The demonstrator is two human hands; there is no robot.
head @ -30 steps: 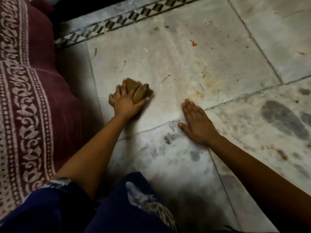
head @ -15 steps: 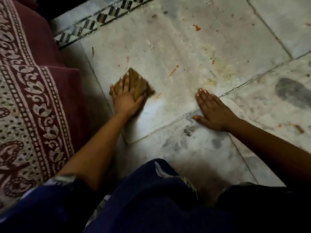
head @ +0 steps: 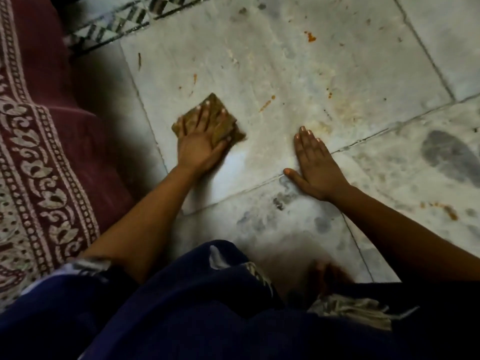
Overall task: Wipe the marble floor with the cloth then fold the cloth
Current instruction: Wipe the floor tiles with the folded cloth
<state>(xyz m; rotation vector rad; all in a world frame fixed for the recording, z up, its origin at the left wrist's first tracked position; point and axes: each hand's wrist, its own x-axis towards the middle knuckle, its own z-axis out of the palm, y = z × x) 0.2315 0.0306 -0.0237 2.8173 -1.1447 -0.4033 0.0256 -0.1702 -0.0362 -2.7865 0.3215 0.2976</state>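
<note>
Wiping incomplete: left hand [head: 200,149], fingers spread, presses cloth [head: 217,118] flat near marble floor [head: 285,74] slab's left edge; right hand [head: 315,165] flat, empty; orange stains [head: 310,37] remain; folding outstanding

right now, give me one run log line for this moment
step: wiping | left hand: flat on cloth | right hand: flat on floor | orange stains: present | fold: pending

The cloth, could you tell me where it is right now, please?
In the head view, the cloth lies on the marble floor left of centre, pressed flat under the left hand, near the maroon rug.
</note>
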